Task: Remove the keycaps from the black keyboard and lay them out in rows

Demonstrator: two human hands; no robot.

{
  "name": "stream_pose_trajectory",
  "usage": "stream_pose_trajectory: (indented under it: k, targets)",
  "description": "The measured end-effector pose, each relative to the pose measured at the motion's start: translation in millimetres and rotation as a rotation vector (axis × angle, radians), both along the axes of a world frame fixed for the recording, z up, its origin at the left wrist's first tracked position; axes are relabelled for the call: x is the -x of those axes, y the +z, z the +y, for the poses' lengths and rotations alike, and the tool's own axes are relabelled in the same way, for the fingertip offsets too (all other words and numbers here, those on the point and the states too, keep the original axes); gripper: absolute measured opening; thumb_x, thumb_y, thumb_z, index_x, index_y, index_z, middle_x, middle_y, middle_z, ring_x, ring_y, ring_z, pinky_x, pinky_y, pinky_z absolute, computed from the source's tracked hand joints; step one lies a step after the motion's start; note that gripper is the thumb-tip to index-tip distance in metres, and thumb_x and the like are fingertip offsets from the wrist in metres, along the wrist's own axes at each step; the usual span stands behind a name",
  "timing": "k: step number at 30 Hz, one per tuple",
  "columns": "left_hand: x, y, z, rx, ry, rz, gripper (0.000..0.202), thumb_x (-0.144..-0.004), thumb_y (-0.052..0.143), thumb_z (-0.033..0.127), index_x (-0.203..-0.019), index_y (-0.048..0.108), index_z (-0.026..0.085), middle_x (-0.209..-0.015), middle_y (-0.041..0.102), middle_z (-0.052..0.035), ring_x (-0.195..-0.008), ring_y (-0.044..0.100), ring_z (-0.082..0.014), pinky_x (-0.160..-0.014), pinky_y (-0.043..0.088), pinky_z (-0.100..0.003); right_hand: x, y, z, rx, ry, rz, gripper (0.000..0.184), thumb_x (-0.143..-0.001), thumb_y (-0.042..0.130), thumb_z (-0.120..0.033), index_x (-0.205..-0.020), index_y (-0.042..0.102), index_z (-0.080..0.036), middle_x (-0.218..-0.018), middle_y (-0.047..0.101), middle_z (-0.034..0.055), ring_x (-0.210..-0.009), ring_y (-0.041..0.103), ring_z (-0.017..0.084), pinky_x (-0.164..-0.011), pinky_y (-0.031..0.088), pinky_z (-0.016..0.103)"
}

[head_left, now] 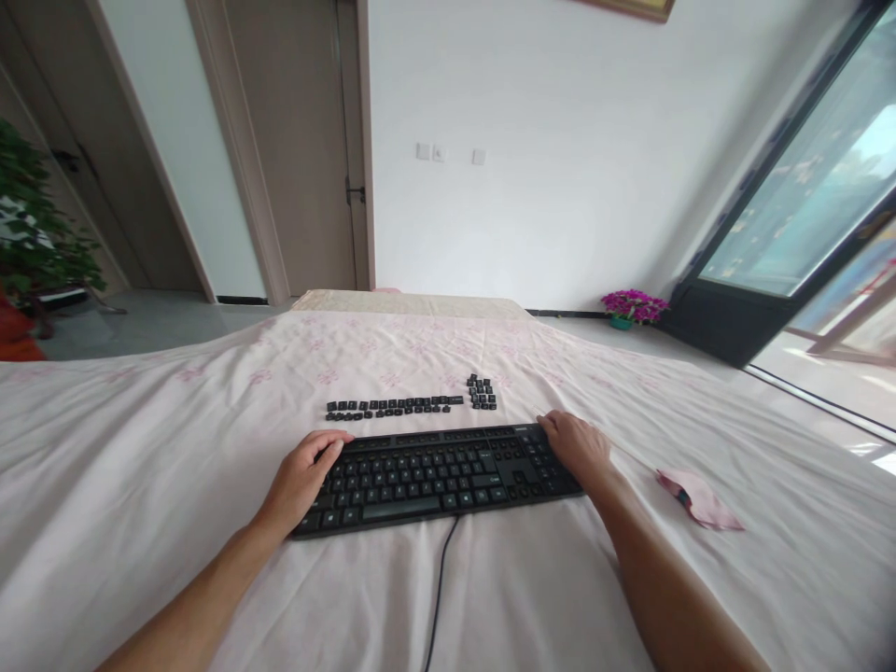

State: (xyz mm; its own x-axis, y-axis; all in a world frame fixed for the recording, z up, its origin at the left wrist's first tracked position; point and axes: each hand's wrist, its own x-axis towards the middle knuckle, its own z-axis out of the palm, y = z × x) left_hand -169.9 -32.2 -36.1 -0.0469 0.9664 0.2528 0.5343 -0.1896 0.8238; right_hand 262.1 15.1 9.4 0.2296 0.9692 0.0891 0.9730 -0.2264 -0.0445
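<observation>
A black computer keyboard [413, 476] lies on the pale pink cloth, its cable [441, 583] running toward me. At its left end my left hand [308, 471] is closed, with thumb and fingers around the edge. My right hand [575, 450] grips the right end, fingers over the far corner; part of the number pad is hidden beneath it. Just beyond the keyboard sit loose black keycaps: two long rows of them [392, 406] and a smaller block of keycaps [483, 394] to the right.
A folded pink cloth [704, 499] lies right of my right forearm. The flowered bedsheet [231, 411] has shallow wrinkles. Farther off are a closed door [294, 140], a white wall [504, 224], a pot of purple flowers [634, 306] and a leafy plant [38, 219].
</observation>
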Motion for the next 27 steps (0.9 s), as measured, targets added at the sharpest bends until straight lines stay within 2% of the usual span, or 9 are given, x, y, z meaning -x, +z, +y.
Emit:
stream_pose_trajectory:
  k: [5, 10, 15, 20, 24, 27]
  targets:
    - [0.7, -1.7, 0.5, -0.003, 0.002, 0.017, 0.037, -0.087, 0.043, 0.046, -0.102, 0.068, 0.023, -0.115, 0.064, -0.0045, -0.112, 0.056, -0.0234, -0.103, 0.040, -0.037, 10.9, 5.3, -4.2, -0.056, 0.111, -0.022, 0.043, -0.089, 0.044, -0.053, -0.117, 0.064, -0.028, -0.120, 0.060, 0.0084, -0.111, 0.053, 0.027, -0.080, 0.041, 0.033]
    - [0.8, -1.4, 1.3, -0.003, 0.008, 0.043, 0.037, -0.088, 0.043, 0.046, -0.104, 0.068, 0.023, -0.115, 0.064, -0.0032, -0.111, 0.057, -0.0233, -0.103, 0.040, -0.036, 28.5, 11.7, -14.0, -0.033, 0.292, 0.017, 0.041, -0.087, 0.047, -0.053, -0.114, 0.065, -0.028, -0.114, 0.063, 0.0072, -0.108, 0.053, 0.026, -0.081, 0.040, 0.032]
    - [0.8, -2.0, 1.5, 0.003, 0.004, 0.030, 0.037, -0.089, 0.042, 0.046, -0.104, 0.068, 0.024, -0.116, 0.063, -0.0023, -0.112, 0.056, -0.0227, -0.104, 0.039, -0.036, 23.3, 25.0, -10.7, 0.025, 0.338, 0.070, 0.037, -0.083, 0.053, -0.051, -0.108, 0.069, -0.029, -0.109, 0.067, 0.0050, -0.102, 0.058, 0.025, -0.082, 0.040, 0.030]
    - [1.2, -4.4, 2.3, 0.020, 0.004, 0.006, 0.039, -0.089, 0.042, 0.049, -0.106, 0.067, 0.024, -0.119, 0.062, -0.0035, -0.114, 0.055, -0.0231, -0.106, 0.037, -0.037, 11.3, 30.2, 34.4, 0.020, 0.291, 0.203, 0.027, -0.083, 0.054, -0.041, -0.097, 0.073, -0.028, -0.096, 0.072, 0.0011, -0.086, 0.063, 0.020, -0.070, 0.041, 0.026]
    - [1.3, -4.8, 3.0, 0.035, 0.005, 0.007, 0.039, -0.089, 0.042, 0.049, -0.105, 0.067, 0.024, -0.117, 0.062, -0.0030, -0.114, 0.054, -0.0228, -0.107, 0.036, -0.038, 12.0, 19.0, 82.4, 0.006, 0.327, 0.271, 0.025, -0.079, 0.059, -0.032, -0.098, 0.074, -0.024, -0.090, 0.073, 0.0014, -0.082, 0.064, 0.017, -0.070, 0.042, 0.023]
    - [1.4, -4.1, 2.4, 0.028, 0.004, 0.028, 0.039, -0.089, 0.041, 0.049, -0.105, 0.067, 0.024, -0.117, 0.062, -0.0023, -0.115, 0.054, -0.0226, -0.106, 0.037, -0.037, 15.7, 8.8, 104.7, 0.026, 0.324, 0.260, 0.024, -0.077, 0.063, -0.031, -0.096, 0.074, -0.023, -0.090, 0.073, 0.0018, -0.083, 0.064, 0.017, -0.071, 0.043, 0.023]
